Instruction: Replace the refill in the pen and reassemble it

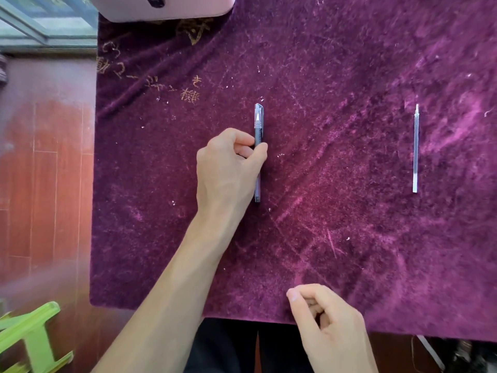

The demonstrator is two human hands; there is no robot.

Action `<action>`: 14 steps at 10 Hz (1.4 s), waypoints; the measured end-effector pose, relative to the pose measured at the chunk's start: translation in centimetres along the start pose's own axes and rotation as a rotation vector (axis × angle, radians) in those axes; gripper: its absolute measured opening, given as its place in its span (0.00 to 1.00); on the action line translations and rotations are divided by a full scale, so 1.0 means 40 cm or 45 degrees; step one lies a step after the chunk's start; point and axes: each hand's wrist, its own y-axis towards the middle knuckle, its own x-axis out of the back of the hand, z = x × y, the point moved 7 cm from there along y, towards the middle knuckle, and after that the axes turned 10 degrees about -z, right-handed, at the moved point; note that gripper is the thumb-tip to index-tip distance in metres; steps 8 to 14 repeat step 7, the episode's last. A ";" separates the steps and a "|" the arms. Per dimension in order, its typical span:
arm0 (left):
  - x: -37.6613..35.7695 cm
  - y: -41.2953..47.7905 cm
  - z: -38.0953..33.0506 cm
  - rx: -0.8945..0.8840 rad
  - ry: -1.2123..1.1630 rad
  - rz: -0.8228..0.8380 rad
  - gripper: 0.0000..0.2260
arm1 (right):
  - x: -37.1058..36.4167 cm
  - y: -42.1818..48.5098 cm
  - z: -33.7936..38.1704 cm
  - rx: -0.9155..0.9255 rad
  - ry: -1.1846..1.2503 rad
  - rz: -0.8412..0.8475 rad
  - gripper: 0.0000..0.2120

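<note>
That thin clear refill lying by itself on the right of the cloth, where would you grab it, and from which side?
Probably near the middle of the refill, from straight above, thumb and finger on its two long sides. It is a thin straight rod lying flat on the cloth with nothing beside it. The right hand holds nothing, so it is free for this.

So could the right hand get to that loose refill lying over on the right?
Probably yes. The right hand seems to hold nothing, and only bare purple cloth lies between it and the refill. The left hand grips the pen, well clear.
</note>
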 end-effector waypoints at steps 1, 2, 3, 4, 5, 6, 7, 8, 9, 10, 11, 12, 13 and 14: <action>-0.003 0.006 -0.003 -0.004 0.024 -0.022 0.08 | -0.005 -0.017 -0.015 0.046 -0.106 -0.009 0.09; -0.005 0.001 -0.004 -0.003 0.041 -0.039 0.08 | -0.004 -0.022 -0.029 0.067 -0.158 -0.010 0.13; -0.006 -0.006 -0.009 0.003 0.032 -0.046 0.09 | -0.002 -0.021 -0.025 0.071 -0.129 -0.008 0.11; -0.004 -0.009 -0.009 0.018 0.024 -0.036 0.11 | -0.002 -0.023 -0.028 0.032 -0.110 0.003 0.11; 0.012 -0.021 -0.003 0.045 0.009 -0.013 0.13 | 0.009 -0.026 -0.035 -0.023 -0.043 0.027 0.08; 0.049 -0.056 0.011 0.097 -0.021 0.026 0.11 | 0.031 -0.038 -0.024 -0.143 0.042 0.090 0.04; 0.092 -0.125 0.038 0.220 -0.072 0.159 0.10 | 0.070 -0.040 -0.004 -0.183 0.077 0.059 0.08; 0.092 -0.125 0.038 0.220 -0.072 0.159 0.10 | 0.070 -0.040 -0.004 -0.183 0.077 0.059 0.08; 0.092 -0.125 0.038 0.220 -0.072 0.159 0.10 | 0.070 -0.040 -0.004 -0.183 0.077 0.059 0.08; 0.092 -0.125 0.038 0.220 -0.072 0.159 0.10 | 0.070 -0.040 -0.004 -0.183 0.077 0.059 0.08; 0.092 -0.125 0.038 0.220 -0.072 0.159 0.10 | 0.070 -0.040 -0.004 -0.183 0.077 0.059 0.08; 0.092 -0.125 0.038 0.220 -0.072 0.159 0.10 | 0.070 -0.040 -0.004 -0.183 0.077 0.059 0.08; 0.092 -0.125 0.038 0.220 -0.072 0.159 0.10 | 0.070 -0.040 -0.004 -0.183 0.077 0.059 0.08; 0.092 -0.125 0.038 0.220 -0.072 0.159 0.10 | 0.070 -0.040 -0.004 -0.183 0.077 0.059 0.08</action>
